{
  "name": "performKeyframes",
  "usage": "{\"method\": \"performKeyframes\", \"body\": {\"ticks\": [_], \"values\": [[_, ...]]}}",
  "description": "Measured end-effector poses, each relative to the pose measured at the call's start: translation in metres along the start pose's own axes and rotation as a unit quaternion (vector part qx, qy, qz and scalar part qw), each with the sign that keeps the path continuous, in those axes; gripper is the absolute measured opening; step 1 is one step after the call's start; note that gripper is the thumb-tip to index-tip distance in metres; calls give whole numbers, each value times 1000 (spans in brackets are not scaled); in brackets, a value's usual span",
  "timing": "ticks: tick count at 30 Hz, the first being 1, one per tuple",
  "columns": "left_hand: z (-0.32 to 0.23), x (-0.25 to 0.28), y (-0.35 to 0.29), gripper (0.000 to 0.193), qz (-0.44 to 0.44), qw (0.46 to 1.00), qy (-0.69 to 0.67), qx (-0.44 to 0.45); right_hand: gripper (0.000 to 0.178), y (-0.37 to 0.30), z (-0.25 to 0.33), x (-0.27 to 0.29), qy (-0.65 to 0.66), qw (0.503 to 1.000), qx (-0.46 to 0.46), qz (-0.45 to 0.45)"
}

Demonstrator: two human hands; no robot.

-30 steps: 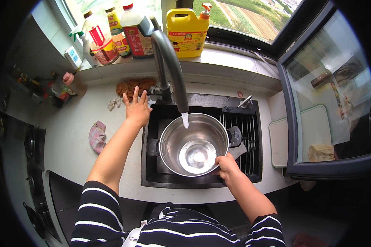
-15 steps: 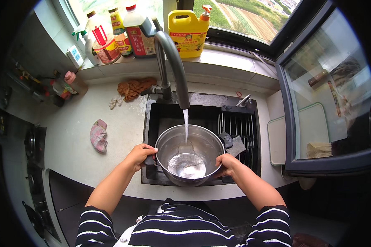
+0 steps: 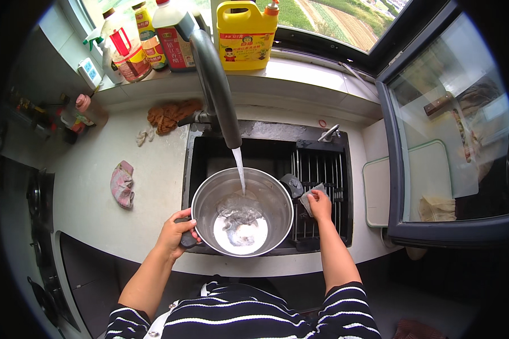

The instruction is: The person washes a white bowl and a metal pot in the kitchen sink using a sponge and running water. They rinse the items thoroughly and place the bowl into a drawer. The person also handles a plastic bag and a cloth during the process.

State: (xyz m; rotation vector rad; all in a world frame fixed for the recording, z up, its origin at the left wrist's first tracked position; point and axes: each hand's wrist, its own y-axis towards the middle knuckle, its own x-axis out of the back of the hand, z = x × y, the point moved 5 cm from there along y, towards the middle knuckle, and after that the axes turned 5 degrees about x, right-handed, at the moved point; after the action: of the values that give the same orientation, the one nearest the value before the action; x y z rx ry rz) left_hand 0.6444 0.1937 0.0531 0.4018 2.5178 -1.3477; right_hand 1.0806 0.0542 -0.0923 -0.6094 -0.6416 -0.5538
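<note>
Water (image 3: 239, 164) runs from the dark tap (image 3: 223, 104) into a round steel pot (image 3: 275, 206), which has a shallow pool in its bottom. My left hand (image 3: 174, 233) is closed round the pot's dark side handle (image 3: 188, 239), with the thumb near the rim. The pot sits tilted slightly toward me over the near side of the black sink (image 3: 260, 129). To its right, my right hand (image 3: 321, 204) pinches a small grey dishcloth (image 3: 306, 203) lying on the rack (image 3: 336, 186). The pot's other handle (image 3: 291, 185) shows at its right side.
Bottles (image 3: 172, 48) and a yellow pump jug (image 3: 244, 39) line the sill behind the tap. A pink cloth (image 3: 122, 183) and a brown rag (image 3: 175, 116) lie on the left counter. An open window sash (image 3: 398, 169) juts in at right, before a cutting board (image 3: 373, 195).
My right hand has let go of the pot and moved right onto the grey dishcloth. My left hand still grips the handle. More water is in the pot, and the view has shifted.
</note>
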Motion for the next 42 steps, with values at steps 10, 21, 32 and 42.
{"method": "performKeyframes", "body": {"ticks": [10, 21, 32, 42], "values": [[3, -4, -4, 45, 36, 999, 0, -16, 18, 5, -12, 14, -209, 974, -27, -86], [6, -3, -7, 42, 44, 998, -6, -38, 9, -95, 242, 39, -206, 865, 456, 35], [13, 4, -14, 42, 48, 997, -11, -57, 30, -167, 214, -190, -215, 738, 340, 541], [11, 2, -11, 41, 42, 997, -33, -58, 34, -123, 165, -137, -559, 550, 321, 530]]}}
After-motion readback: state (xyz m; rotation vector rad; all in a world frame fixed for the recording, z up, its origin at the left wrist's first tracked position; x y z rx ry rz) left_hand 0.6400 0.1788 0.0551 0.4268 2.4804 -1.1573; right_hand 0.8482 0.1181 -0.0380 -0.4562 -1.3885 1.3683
